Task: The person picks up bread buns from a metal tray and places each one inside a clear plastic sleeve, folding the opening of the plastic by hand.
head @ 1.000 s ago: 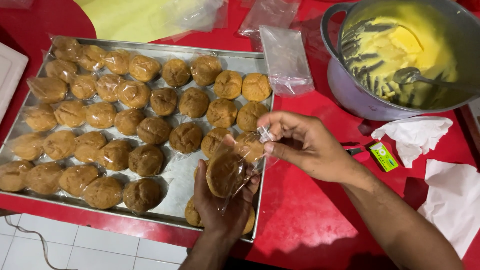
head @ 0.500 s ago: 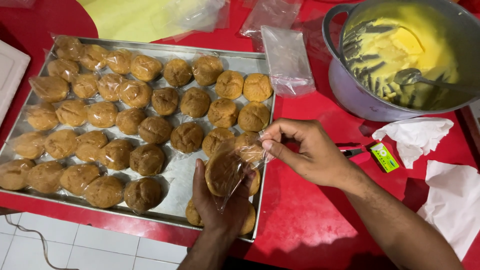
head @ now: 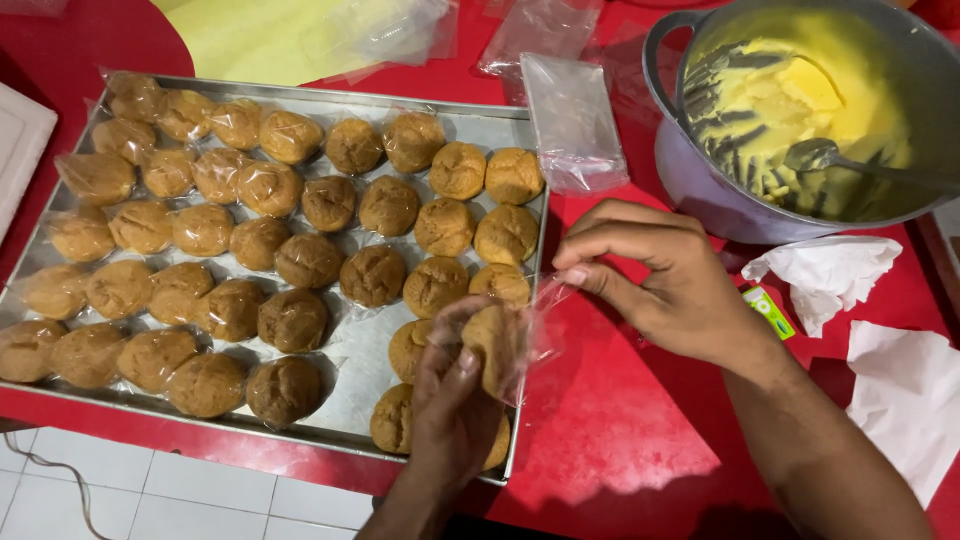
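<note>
Head view shows my left hand (head: 455, 385) now gripping the bagged bun (head: 490, 345) alone, my right hand (head: 665, 280) off it, fingers pinched on nothing.

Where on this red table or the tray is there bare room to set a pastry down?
Red table lies bare between the tray edge and the right hand. On the tray, a small gap shows beside the left hand, which holds a bagged pastry. The tray's left is packed; the pot and tissues crowd the right.

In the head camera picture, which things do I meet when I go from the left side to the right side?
White box edge → metal tray of wrapped buns → left hand holding a bagged bun → right hand → pot of yellow cream → white tissues.
</note>
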